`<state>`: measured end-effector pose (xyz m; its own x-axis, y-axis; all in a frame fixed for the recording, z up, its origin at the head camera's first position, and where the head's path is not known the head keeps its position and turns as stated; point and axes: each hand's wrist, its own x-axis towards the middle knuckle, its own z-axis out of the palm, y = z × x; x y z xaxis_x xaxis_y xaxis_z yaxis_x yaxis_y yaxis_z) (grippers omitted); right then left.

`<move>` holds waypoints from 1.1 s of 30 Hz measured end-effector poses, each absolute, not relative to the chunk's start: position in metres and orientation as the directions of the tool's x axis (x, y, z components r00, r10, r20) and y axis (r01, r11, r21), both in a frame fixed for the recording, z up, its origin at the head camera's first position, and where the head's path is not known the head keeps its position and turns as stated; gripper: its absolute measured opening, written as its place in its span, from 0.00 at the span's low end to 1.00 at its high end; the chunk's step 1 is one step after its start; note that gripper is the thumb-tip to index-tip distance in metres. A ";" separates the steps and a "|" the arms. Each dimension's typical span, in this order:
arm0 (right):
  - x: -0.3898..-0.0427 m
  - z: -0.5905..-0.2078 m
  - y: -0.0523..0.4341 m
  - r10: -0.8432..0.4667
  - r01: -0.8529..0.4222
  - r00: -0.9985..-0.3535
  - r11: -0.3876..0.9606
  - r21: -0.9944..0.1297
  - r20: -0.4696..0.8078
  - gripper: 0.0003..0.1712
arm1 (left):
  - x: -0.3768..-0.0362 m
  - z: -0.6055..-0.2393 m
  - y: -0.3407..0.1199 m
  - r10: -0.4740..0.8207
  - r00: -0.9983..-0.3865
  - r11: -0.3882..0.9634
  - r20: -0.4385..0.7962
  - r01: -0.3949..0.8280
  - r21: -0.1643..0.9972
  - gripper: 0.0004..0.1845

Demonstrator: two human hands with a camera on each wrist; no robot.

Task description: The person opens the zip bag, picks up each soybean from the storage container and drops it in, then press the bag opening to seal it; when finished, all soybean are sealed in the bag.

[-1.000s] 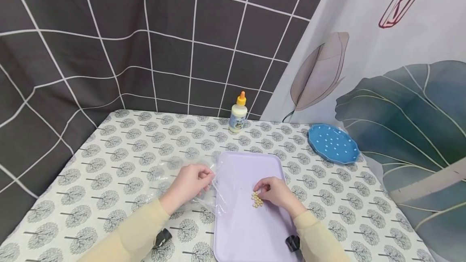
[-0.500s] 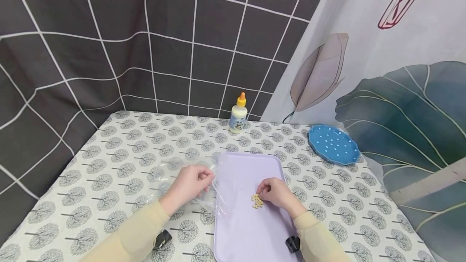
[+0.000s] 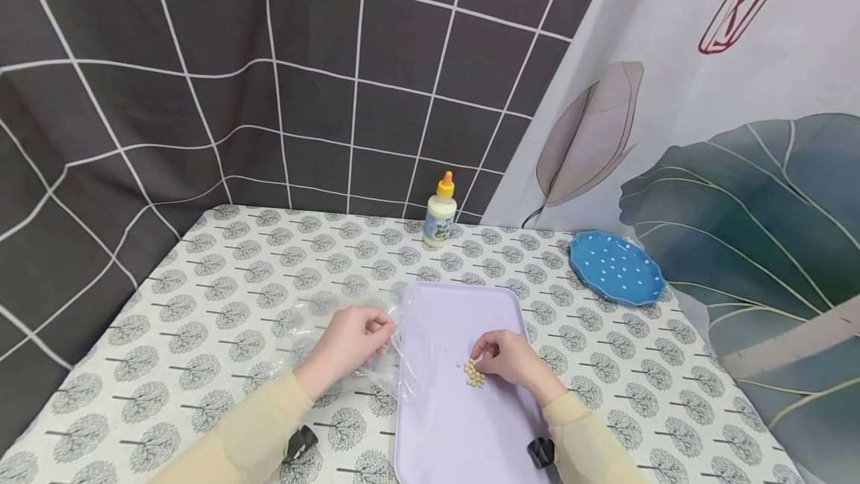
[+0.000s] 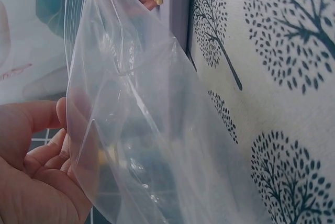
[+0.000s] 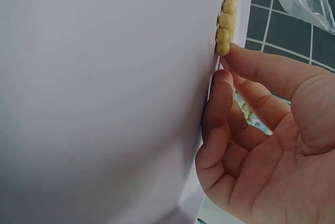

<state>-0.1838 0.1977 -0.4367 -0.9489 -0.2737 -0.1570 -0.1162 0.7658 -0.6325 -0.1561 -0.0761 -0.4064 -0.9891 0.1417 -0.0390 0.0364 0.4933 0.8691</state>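
My left hand (image 3: 349, 338) pinches the edge of a clear plastic zip bag (image 4: 136, 93), which spreads loosely over the tablecloth and the left rim of a lilac tray (image 3: 463, 439). Several round, pale-yellow soybeans (image 3: 475, 377) lie in a small cluster on the tray, one slightly apart to the left. At the cluster's right side, my right hand (image 3: 510, 358) has curled fingers low over the tray. In the right wrist view its thumb tip is right at the lowest soybean (image 5: 223, 48); I cannot tell whether a bean is between the fingertips.
A glue bottle (image 3: 440, 216) with a yellow and orange cap stands behind the tray. At the back right lies a blue dotted dish (image 3: 614, 267) with a wavy rim. A tree-patterned cloth (image 3: 222, 320) covers the table, and a dark checked curtain (image 3: 316, 110) hangs behind it.
My right hand has shifted slightly about the cluster of soybeans, and one bean now lies apart on its left. My left hand and the bag have hardly moved.
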 end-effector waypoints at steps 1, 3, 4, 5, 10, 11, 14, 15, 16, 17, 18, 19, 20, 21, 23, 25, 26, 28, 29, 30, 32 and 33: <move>-0.184 -0.437 0.198 -0.275 -0.117 -0.948 0.765 -0.633 -0.157 0.08 | -0.156 -0.406 -0.076 0.142 -0.989 0.492 -0.039 0.036 0.870 0.04; -0.183 -0.436 0.197 -0.278 -0.121 -0.948 0.765 -0.633 -0.156 0.08 | -0.156 -0.406 -0.076 0.141 -0.989 0.491 -0.039 0.036 0.871 0.03; -0.183 -0.436 0.197 -0.279 -0.121 -0.947 0.765 -0.633 -0.157 0.08 | -0.156 -0.406 -0.076 0.139 -0.989 0.490 -0.039 0.034 0.871 0.03; -0.183 -0.436 0.197 -0.280 -0.120 -0.947 0.765 -0.632 -0.159 0.08 | -0.156 -0.406 -0.076 0.138 -0.990 0.490 -0.040 0.033 0.871 0.03; -0.183 -0.435 0.197 -0.283 -0.117 -0.944 0.767 -0.631 -0.169 0.08 | -0.156 -0.407 -0.076 0.133 -0.990 0.493 -0.043 0.028 0.869 0.03; -0.183 -0.435 0.196 -0.284 -0.117 -0.944 0.767 -0.631 -0.169 0.08 | -0.156 -0.407 -0.076 0.134 -0.990 0.493 -0.042 0.029 0.869 0.04; -0.183 -0.435 0.196 -0.285 -0.119 -0.943 0.767 -0.631 -0.169 0.07 | -0.156 -0.408 -0.076 0.136 -0.990 0.494 -0.043 0.030 0.869 0.04; -0.183 -0.435 0.196 -0.284 -0.118 -0.943 0.767 -0.631 -0.170 0.07 | -0.156 -0.408 -0.076 0.137 -0.990 0.496 -0.043 0.031 0.868 0.04; -0.183 -0.435 0.196 -0.285 -0.119 -0.944 0.768 -0.629 -0.169 0.07 | -0.156 -0.408 -0.076 0.138 -0.990 0.497 -0.042 0.032 0.867 0.04; -0.183 -0.435 0.196 -0.283 -0.120 -0.944 0.769 -0.627 -0.166 0.06 | -0.156 -0.408 -0.076 0.138 -0.989 0.497 -0.044 0.030 0.867 0.04; -0.183 -0.435 0.196 -0.282 -0.121 -0.945 0.771 -0.626 -0.165 0.06 | -0.156 -0.408 -0.076 0.138 -0.989 0.498 -0.046 0.029 0.866 0.04; -0.183 -0.435 0.196 -0.280 -0.121 -0.946 0.772 -0.624 -0.163 0.06 | -0.156 -0.407 -0.076 0.138 -0.989 0.500 -0.046 0.030 0.866 0.04; -0.183 -0.435 0.196 -0.280 -0.123 -0.947 0.772 -0.624 -0.160 0.06 | -0.156 -0.407 -0.076 0.138 -0.989 0.498 -0.046 0.029 0.866 0.04; -0.183 -0.436 0.196 -0.277 -0.121 -0.948 0.772 -0.623 -0.159 0.06 | -0.156 -0.407 -0.076 0.138 -0.989 0.497 -0.046 0.029 0.867 0.04; -0.183 -0.436 0.197 -0.276 -0.120 -0.948 0.769 -0.628 -0.156 0.06 | -0.156 -0.406 -0.076 0.138 -0.989 0.495 -0.046 0.028 0.868 0.04; -0.183 -0.436 0.198 -0.274 -0.116 -0.949 0.763 -0.636 -0.156 0.05 | -0.155 -0.405 -0.076 0.137 -0.990 0.495 -0.045 0.029 0.869 0.04; -0.183 -0.436 0.199 -0.272 -0.115 -0.950 0.760 -0.640 -0.153 0.05 | -0.155 -0.404 -0.076 0.137 -0.990 0.493 -0.045 0.028 0.869 0.04; -0.183 -0.435 0.199 -0.264 -0.106 -0.953 0.753 -0.649 -0.151 0.05 | -0.155 -0.403 -0.075 0.137 -0.990 0.494 -0.043 0.030 0.869 0.04; -0.182 -0.434 0.199 -0.259 -0.103 -0.954 0.751 -0.652 -0.149 0.05 | -0.155 -0.403 -0.075 0.137 -0.990 0.495 -0.041 0.032 0.868 0.04; -0.182 -0.433 0.199 -0.257 -0.102 -0.956 0.749 -0.655 -0.144 0.05 | -0.155 -0.403 -0.075 0.137 -0.990 0.495 -0.042 0.032 0.868 0.04; -0.180 -0.431 0.199 -0.254 -0.103 -0.957 0.745 -0.660 -0.137 0.05 | -0.155 -0.403 -0.075 0.138 -0.990 0.497 -0.039 0.035 0.867 0.05; -0.180 -0.430 0.198 -0.255 -0.104 -0.957 0.742 -0.663 -0.135 0.05 | -0.155 -0.403 -0.075 0.140 -0.989 0.498 -0.038 0.037 0.867 0.05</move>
